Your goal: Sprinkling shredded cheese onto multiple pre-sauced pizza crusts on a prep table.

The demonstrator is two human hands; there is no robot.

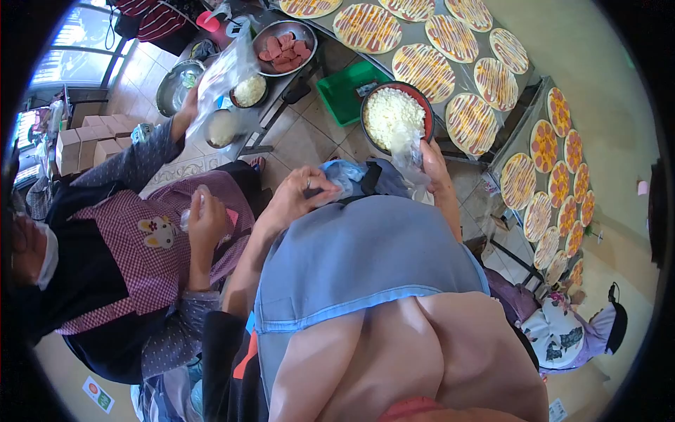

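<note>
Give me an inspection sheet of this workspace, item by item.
Surface: grey table bearing striped flat rounds.
Job's things: red-lined bowl of white shreds; clear plastic over its near edge.
Clutter: green crate, brown boxes.
Hands: right hand holds the bowl's edge; left hand curled at crumpled plastic, grip unclear.
Cables: thin dark line near the window, possibly a cord.
Surroundings: co-worker at left raising a clear bag; another person at right; tiled floor.

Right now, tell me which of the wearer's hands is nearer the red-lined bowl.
Right. The right hand is close by the red-lined bowl, at its lower right in the picture; the left hand is farther off, to its lower left.
</note>
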